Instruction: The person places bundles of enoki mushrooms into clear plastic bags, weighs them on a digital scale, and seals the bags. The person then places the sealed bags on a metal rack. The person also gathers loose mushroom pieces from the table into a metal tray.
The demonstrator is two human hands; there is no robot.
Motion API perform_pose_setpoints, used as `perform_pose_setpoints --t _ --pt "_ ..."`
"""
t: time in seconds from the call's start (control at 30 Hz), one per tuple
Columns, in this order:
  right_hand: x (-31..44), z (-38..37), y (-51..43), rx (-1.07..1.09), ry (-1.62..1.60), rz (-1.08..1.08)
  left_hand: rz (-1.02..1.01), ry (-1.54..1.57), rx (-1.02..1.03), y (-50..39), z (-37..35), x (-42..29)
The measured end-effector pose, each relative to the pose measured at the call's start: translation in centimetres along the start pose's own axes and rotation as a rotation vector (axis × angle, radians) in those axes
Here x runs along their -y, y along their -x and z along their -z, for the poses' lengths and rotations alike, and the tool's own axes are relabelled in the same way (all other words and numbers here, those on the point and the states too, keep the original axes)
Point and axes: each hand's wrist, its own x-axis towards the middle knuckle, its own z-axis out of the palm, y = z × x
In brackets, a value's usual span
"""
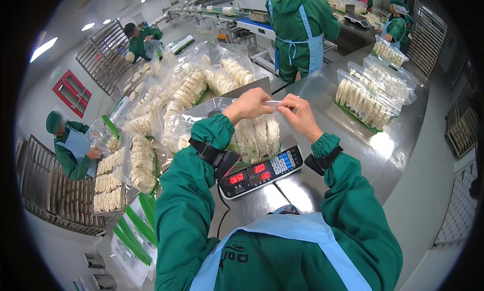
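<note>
A transparent plastic bag of pale noodle bundles (257, 138) stands upright on a digital weighing scale (261, 174), whose red display is lit. My left hand (249, 104) pinches the bag's top edge from the left. Close beside it, my right hand (298, 115) grips the same edge between thumb and fingers. A short strip of the plastic is stretched between the two hands. My left forearm partly hides the bag's lower left side and the scale. Each wrist carries a black strapped device.
Filled bags (189, 87) are heaped to the left and ahead; several more filled bags (365, 98) stand on the steel table (314, 90) at right. Empty green-edged bags (132, 234) lie lower left. A co-worker (298, 30) stands beyond the table; another (72, 143) handles a bag at left.
</note>
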Motion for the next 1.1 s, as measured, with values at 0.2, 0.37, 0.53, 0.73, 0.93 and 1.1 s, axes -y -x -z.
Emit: perform_pose_setpoints --t 0.2,0.37,0.53,0.73,0.93,1.1 --pt "-0.2 -0.1 0.3 -0.072 0.021 0.026 0.001 -0.354 -0.047 4.2 0.9 4.4" --pt "-1.2 0.1 -0.1 -0.058 -0.066 -0.078 -0.003 -0.464 -0.154 8.0 2.3 6.7" --pt "-2.1 -0.2 -0.7 -0.034 -0.093 -0.069 -0.1 -0.321 -0.252 6.5 2.2 4.3" --pt "-2.0 -0.1 0.4 -0.113 -0.106 -0.052 0.03 -0.212 0.081 1.2 0.9 1.5" --pt "-2.7 -0.1 1.1 -0.157 -0.093 -0.046 -0.013 -0.483 0.026 4.1 0.6 4.5" --pt "-2.5 -0.2 0.9 -0.178 -0.104 -0.059 0.057 -0.652 -0.016 7.6 1.5 7.4"
